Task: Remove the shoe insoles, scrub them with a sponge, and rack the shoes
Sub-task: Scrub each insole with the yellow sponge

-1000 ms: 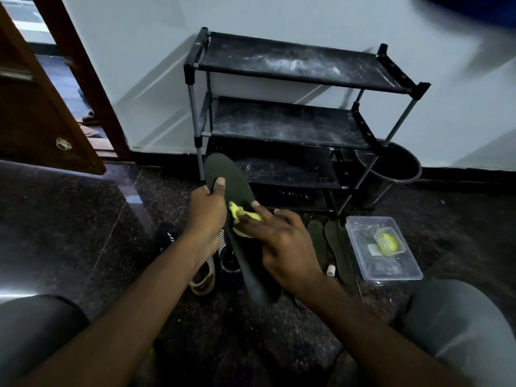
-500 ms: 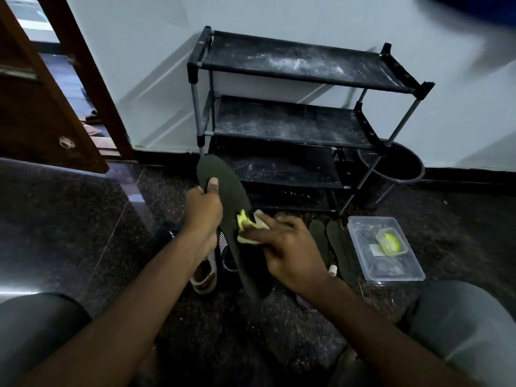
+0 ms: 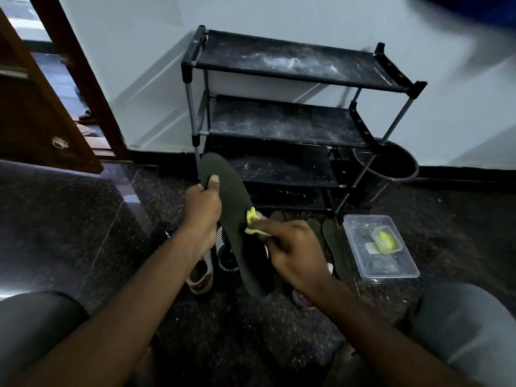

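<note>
Dark speckled floor [image 3: 83, 233], wooden door [image 3: 33, 121] at left. Left hand [image 3: 202, 208] is clamped round the top of a dark green insole [image 3: 237, 208] held above the shoes [image 3: 226, 255]. Right hand [image 3: 293, 252] pinches a yellow sponge [image 3: 252, 220] against its middle. Clear plastic tub [image 3: 360, 233] sits at right, near the shoe rack [image 3: 284, 127].

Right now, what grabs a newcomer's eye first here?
A long dark-green insole, held up centre by the left hand while the right hand presses a yellow-green sponge on it. Behind it stands a dusty black metal shoe rack; a clear plastic tub sits on the floor at right.
</note>
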